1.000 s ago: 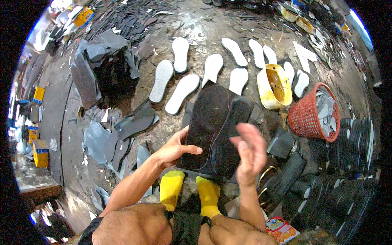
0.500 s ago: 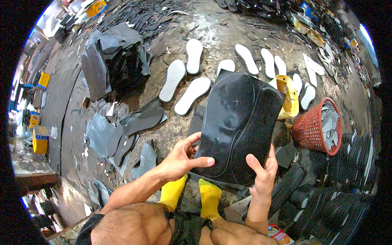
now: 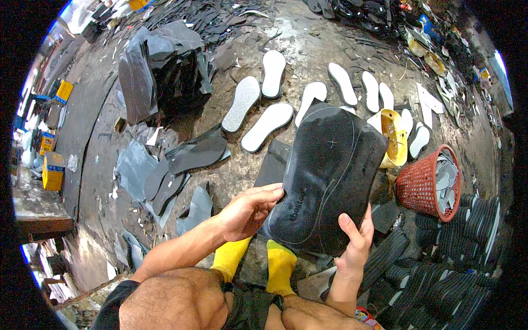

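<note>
A black rubber sheet (image 3: 335,165) with rounded corners is held up above the floor in front of my knees. Thin pale curved lines, like a sole outline, and a small cross mark its face. My right hand (image 3: 355,239) grips its lower right edge, thumb on top and fingers behind. At the left edge, my left hand (image 3: 250,212) has its thumb and fingers drawn together against the sheet; the exact hold is partly hidden. Just past the far right corner sits a yellow container (image 3: 393,137) with brown residue inside.
White-topped soles (image 3: 268,127) lie spread beyond the sheet. Dark sole pieces (image 3: 198,151) and grey scraps (image 3: 135,170) are at the left, near a stack of black sheets (image 3: 165,77). A red basket (image 3: 426,184) of offcuts and stacked black soles (image 3: 434,286) stand at the right.
My left thumb has come off the sheet's face, and that hand has shifted up along the left edge. The sheet has tilted, showing its markings more clearly. The view has shifted slightly.
</note>
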`<state>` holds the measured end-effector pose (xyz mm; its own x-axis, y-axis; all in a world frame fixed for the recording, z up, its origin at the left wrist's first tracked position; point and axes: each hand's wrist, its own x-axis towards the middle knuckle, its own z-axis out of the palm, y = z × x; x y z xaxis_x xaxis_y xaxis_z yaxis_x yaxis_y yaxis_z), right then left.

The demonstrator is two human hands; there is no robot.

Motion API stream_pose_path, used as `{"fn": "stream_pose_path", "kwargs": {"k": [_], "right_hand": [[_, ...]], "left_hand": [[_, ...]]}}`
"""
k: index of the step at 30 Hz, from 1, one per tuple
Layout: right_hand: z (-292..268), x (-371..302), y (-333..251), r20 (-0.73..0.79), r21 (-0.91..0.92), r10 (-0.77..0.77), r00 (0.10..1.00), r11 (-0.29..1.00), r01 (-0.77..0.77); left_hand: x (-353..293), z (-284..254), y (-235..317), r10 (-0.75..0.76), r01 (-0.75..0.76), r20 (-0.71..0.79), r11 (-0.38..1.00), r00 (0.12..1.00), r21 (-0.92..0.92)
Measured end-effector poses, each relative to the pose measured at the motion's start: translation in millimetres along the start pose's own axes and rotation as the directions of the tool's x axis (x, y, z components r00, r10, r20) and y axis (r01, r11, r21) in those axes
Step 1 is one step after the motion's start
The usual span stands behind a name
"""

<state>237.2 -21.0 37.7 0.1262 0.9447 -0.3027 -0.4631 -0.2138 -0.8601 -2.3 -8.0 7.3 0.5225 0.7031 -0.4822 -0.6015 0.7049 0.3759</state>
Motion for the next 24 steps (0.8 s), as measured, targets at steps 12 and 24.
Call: {"fn": "stream_pose_path", "kwargs": {"k": [12, 24], "right_hand": [[1, -3, 0, 0.009, -0.164, -0.125, 0.992, 0.979, 0.124], [-7, -5, 37, -0.208, -0.251, -0.312, 0.927, 0.933, 0.257]], "left_hand": [[-5, 18, -3, 0.187, -0.162, -0.021, 0.900, 0.982, 0.405], [4, 12, -32, 0.646, -0.398, -0.142, 0.612, 0.750, 0.683]]}}
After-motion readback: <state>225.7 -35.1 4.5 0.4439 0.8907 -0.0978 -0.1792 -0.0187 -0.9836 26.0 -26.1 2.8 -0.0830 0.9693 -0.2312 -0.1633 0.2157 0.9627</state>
